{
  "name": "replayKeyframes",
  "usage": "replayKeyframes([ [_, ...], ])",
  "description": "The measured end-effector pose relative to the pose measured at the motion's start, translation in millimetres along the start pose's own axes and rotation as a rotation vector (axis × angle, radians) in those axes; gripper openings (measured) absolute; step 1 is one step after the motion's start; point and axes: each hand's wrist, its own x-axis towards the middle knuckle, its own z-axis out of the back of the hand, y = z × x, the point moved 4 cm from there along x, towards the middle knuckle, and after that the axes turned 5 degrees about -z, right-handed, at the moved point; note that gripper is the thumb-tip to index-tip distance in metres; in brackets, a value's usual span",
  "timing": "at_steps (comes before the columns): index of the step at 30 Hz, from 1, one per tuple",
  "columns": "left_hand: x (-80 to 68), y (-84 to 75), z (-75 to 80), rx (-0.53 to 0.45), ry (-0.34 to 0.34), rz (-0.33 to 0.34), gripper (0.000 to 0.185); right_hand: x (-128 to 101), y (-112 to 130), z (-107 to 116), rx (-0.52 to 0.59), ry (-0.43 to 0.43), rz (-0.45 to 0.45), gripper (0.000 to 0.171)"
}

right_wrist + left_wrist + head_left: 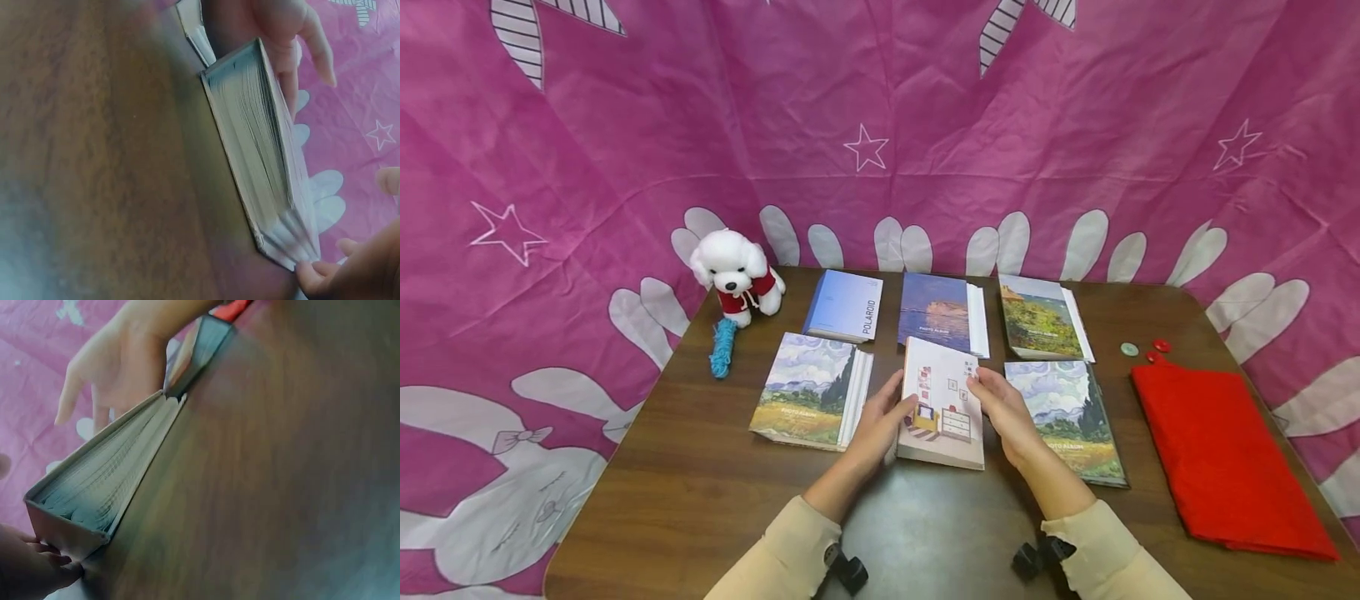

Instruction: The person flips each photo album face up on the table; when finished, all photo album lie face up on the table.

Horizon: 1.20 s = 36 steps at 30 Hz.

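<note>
White photo album [942,402] with a room drawing on its cover, front centre of the brown table [700,492], left hand [880,425] gripping its left edge, right hand [1007,410] gripping its right edge — fingers curled on the cover, five more albums lying around it.

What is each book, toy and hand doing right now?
Middle album: closed, flat, held at both sides.
Left hand: gripping its left edge.
Right hand: gripping its right edge.
Other albums: closed, flat.
Toy dog: sitting upright.
Red cloth: folded flat.
</note>
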Motion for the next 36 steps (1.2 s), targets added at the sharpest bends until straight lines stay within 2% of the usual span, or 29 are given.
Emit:
replayKeyframes([
  [4, 3.6, 5.2, 1.9, 0.026, 0.003, 0.029, 0.071, -1.6, -1.0, 5.2, -0.02, -0.02, -0.003, 0.06],
  [8, 5.2, 1.5, 7.5, 0.072, 0.003, 0.007, 0.071, -2.6, -1.2, 5.8, -0.004, -0.017, 0.01, 0.062],
  [13, 11.0, -14.5, 12.2, 0.245, -0.039, -0.092, 0.066, -6.6, 5.3, 10.9, 0.031, -0.017, 0.049, 0.063],
  [16, 18.6, -27.6, 8.1, 0.228, -0.067, -0.144, 0.061, -10.7, 13.6, 22.3, 0.017, -0.027, 0.087, 0.063],
  [19, 23.7, -35.6, -3.6, 0.176, -0.069, -0.151, 0.057, -14.9, 22.3, 35.8, 0.021, -0.048, 0.113, 0.063],
  [23, 25.9, -36.6, -29.0, 0.135, -0.033, -0.16, 0.056, -19.2, 29.4, 55.8, 0.008, -0.103, 0.121, 0.062],
  [28, 26.8, -32.0, -61.1, 0.11, 0.015, -0.182, 0.053, -23.2, 30.3, 85.4, -0.106, -0.223, 0.136, 0.064],
  [32, 27.1, -24.7, -81.7, 0.027, 0.036, -0.153, 0.05, -26.3, 25.5, 111.3, -0.177, -0.36, 0.117, 0.062],
  [36, 20.4, -18.2, -104.0, -0.038, 0.075, -0.111, 0.049, -27.7, 19.2, 133.4, -0.141, -0.434, 0.07, 0.062],
])
